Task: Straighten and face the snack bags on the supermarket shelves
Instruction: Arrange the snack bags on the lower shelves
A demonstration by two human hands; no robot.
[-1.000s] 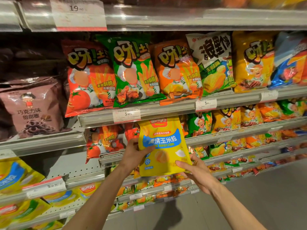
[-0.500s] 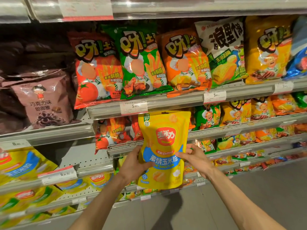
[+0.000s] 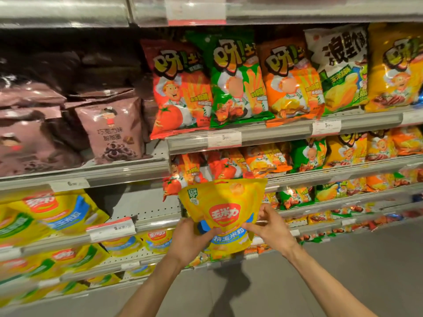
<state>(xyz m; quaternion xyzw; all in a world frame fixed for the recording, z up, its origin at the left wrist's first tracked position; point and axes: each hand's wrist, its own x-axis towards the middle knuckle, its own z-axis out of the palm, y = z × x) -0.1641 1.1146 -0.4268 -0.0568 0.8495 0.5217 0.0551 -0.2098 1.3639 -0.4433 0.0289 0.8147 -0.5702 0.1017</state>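
My left hand grips the lower left side of the yellow corn bag, thumb curled over its front just under the red logo; my right hand pinches the bag's right edge, fingers bent round it and thumb pressed on the face; the bag stands upright between both hands, front toward me, top flared wide, held out in front of the shelving and clear of any shelf. Just behind its top edge sit red tomato bags on a lower shelf; above them, on the shelf with the price tag, stand a red snack bag, a green snack bag, an orange snack bag, a white corn-chip bag and a yellow snack bag, side by side and overlapping a little. To my left, brown chocolate-ring bags fill a higher shelf; below them lie more yellow corn bags, blurred. Grey floor runs under my forearms.
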